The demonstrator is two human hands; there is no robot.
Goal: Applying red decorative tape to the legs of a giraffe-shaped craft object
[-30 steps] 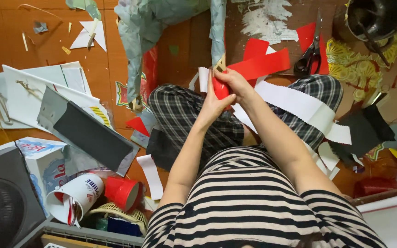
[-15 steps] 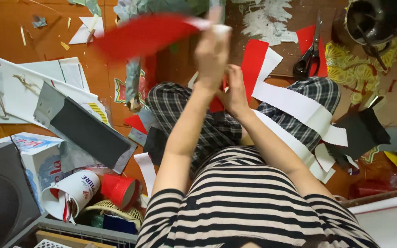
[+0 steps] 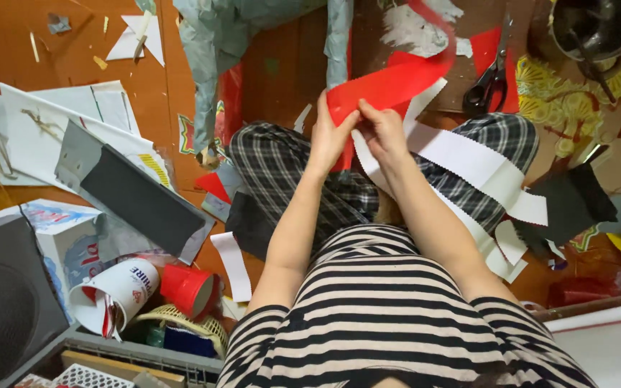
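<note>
Scrap-strewn orange floor (image 3: 52,57) surrounds plaid-trousered knees. Left hand (image 3: 333,136) and right hand (image 3: 384,129) both pinch the long red paper strip (image 3: 389,85), now lowered from overhead to above the lap, hands together again.

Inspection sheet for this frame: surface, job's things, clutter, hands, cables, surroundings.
Surface: orange-brown floor, person seated on it.
Job's things: red paper strip, pinched at its near end by both hands; far end blurred.
Clutter: white scalloped paper strips, black scissors, grey-black card, white papers, red cup, white cup, paper scraps.
Hands: left hand and right hand side by side, both gripping the strip.
Cables: nothing seen.
Surroundings: dark metal pot, grey crate, black box.
</note>
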